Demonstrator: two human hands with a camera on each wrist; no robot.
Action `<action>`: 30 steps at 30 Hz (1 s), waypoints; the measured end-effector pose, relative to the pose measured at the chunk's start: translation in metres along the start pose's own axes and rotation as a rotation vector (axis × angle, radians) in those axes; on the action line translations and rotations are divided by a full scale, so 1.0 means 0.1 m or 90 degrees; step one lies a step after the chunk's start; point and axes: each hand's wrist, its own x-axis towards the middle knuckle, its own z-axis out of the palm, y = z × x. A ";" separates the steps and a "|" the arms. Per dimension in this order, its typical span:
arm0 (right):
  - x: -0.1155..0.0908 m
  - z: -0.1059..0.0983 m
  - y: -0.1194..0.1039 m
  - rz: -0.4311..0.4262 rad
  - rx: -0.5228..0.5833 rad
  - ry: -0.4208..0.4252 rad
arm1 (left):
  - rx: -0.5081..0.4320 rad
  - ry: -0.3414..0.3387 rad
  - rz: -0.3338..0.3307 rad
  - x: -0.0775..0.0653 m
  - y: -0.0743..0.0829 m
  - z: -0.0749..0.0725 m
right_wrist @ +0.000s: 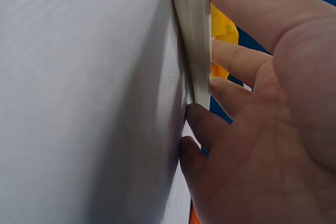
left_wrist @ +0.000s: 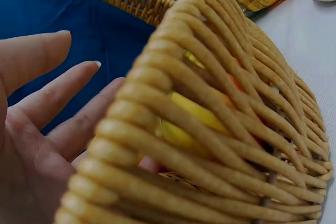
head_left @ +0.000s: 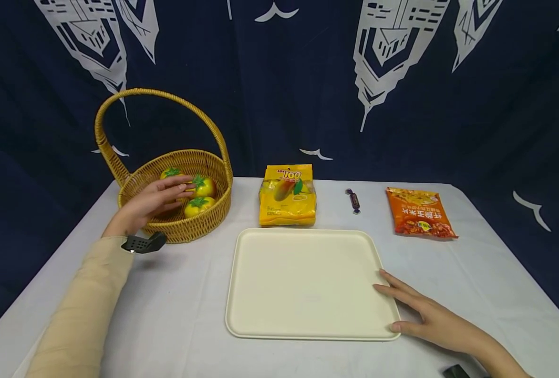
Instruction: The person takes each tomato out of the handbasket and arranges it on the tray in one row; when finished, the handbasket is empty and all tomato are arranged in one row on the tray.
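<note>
My left hand (head_left: 154, 202) reaches over the near left rim of a wicker basket (head_left: 185, 231) with a tall arched handle. Its fingers are spread and fairly straight, above yellow fruits with green leafy tops, such as this one (head_left: 199, 206); they look like tomatoes. In the left wrist view the basket's weave (left_wrist: 210, 98) hides part of the fingers and most of the fruit. At the right, my right hand (head_left: 433, 317) rests at the edge of a cream rectangular tray (head_left: 308, 286). Its fingers and thumb lie extended along the tray's rim (right_wrist: 194, 30), gripping nothing.
Behind the tray stands a yellow candy bag (head_left: 287, 197) with a mango picture. A small dark wrapped candy (head_left: 353, 201) lies right of it, then an orange-red snack bag (head_left: 421, 214). White cloth covers the table (head_left: 180, 310); a dark blue patterned curtain (head_left: 270, 94) hangs behind.
</note>
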 end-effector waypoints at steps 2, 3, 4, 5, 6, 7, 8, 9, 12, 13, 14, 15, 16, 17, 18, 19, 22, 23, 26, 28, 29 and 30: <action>-0.01 0.00 0.00 0.003 -0.001 0.001 | 0.011 -0.003 -0.007 0.02 -0.01 0.00; -0.01 0.01 0.00 0.004 -0.001 0.001 | 0.016 -0.003 -0.010 0.03 -0.02 0.00; -0.01 0.01 0.00 0.005 -0.001 0.000 | 0.021 -0.004 -0.012 0.04 -0.03 0.01; -0.01 0.01 0.00 0.006 0.000 -0.001 | 0.026 -0.005 -0.015 0.05 -0.03 0.01; -0.02 0.01 0.00 0.005 0.000 0.000 | 0.030 -0.009 -0.017 0.06 -0.04 0.01; -0.02 0.01 0.01 0.006 0.001 0.001 | 0.033 -0.012 -0.021 0.06 -0.04 0.01; -0.02 0.01 0.01 0.005 0.002 0.001 | 0.039 -0.015 -0.025 0.07 -0.05 0.01; -0.02 0.01 0.01 0.004 0.004 0.000 | 0.044 -0.017 -0.032 0.07 -0.05 0.02; -0.02 0.01 0.01 0.003 0.007 -0.001 | 0.066 -0.033 -0.046 0.09 -0.06 0.02; -0.02 0.01 0.01 0.003 0.009 -0.002 | 0.076 -0.040 -0.052 0.09 -0.07 0.02; -0.02 0.01 0.02 0.002 0.011 -0.002 | 0.088 -0.046 -0.057 0.09 -0.07 0.02; -0.02 0.01 0.02 0.001 0.013 -0.003 | 0.098 -0.055 -0.060 0.10 -0.07 0.02; -0.02 0.01 0.02 0.000 0.015 -0.003 | 0.110 -0.063 -0.062 0.10 -0.07 0.02; -0.03 0.00 0.02 -0.001 0.017 -0.003 | 0.122 -0.070 -0.066 0.10 -0.07 0.03; -0.03 0.00 0.02 -0.002 0.018 -0.003 | 0.133 -0.075 -0.071 0.11 -0.07 0.03; -0.03 0.00 0.02 -0.003 0.019 -0.003 | 0.143 -0.080 -0.076 0.11 -0.07 0.04; -0.02 -0.01 0.02 0.002 0.016 -0.007 | 0.192 -0.086 -0.097 0.12 -0.06 0.05; -0.02 -0.01 0.02 0.001 0.013 -0.006 | 0.210 -0.092 -0.109 0.12 -0.05 0.05; -0.01 -0.02 0.02 0.000 0.012 -0.008 | 0.271 -0.110 -0.141 0.13 -0.04 0.05; -0.01 -0.02 0.03 -0.007 0.017 -0.009 | 0.294 -0.121 -0.154 0.14 -0.03 0.05; -0.01 -0.02 0.03 -0.008 0.021 -0.009 | 0.299 -0.123 -0.158 0.14 -0.03 0.05; -0.01 -0.02 0.03 -0.009 0.027 -0.012 | 0.301 -0.120 -0.160 0.15 -0.02 0.06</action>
